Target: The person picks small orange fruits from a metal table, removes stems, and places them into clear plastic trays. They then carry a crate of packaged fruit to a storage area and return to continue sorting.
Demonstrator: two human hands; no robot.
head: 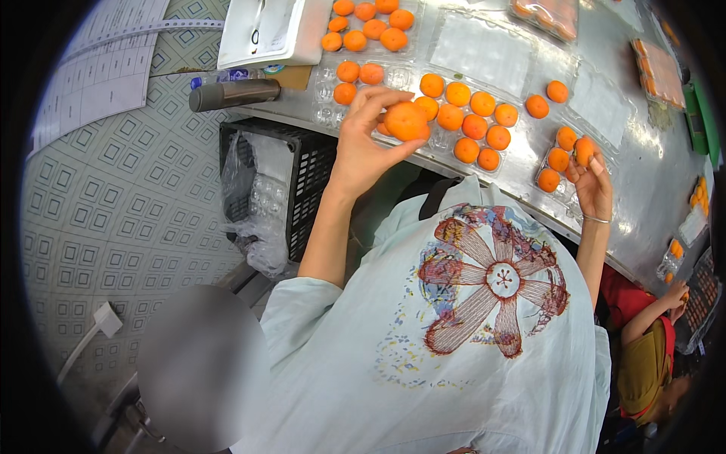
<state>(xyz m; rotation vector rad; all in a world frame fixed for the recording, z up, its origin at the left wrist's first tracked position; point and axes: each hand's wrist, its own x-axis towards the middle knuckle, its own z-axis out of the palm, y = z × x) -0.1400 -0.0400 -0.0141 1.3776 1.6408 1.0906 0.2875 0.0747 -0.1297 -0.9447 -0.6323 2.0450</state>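
My left hand (363, 139) grips a large mandarin (405, 121) between fingers and thumb, raised above the table's near edge. Another orange fruit partly shows behind it. Below that hand lies a clear plastic clamshell tray (326, 93) with a few mandarins (347, 71) in its cups. To its right, another clear tray holds several mandarins (474, 126). My right hand (594, 181) pinches a mandarin (584, 151) at a smaller clear tray (564, 190), where 3 mandarins (558, 159) sit in a row. Whether that fruit touches the tray, I cannot tell.
Two loose mandarins (536, 106) rest on the metal table (641, 198). A white foam box (269, 34), a steel flask (235, 95) and closed fruit packs (658, 74) lie around. Below left is a black crate (295, 193) with plastic trays. Another person's hands (675, 298) work at far right.
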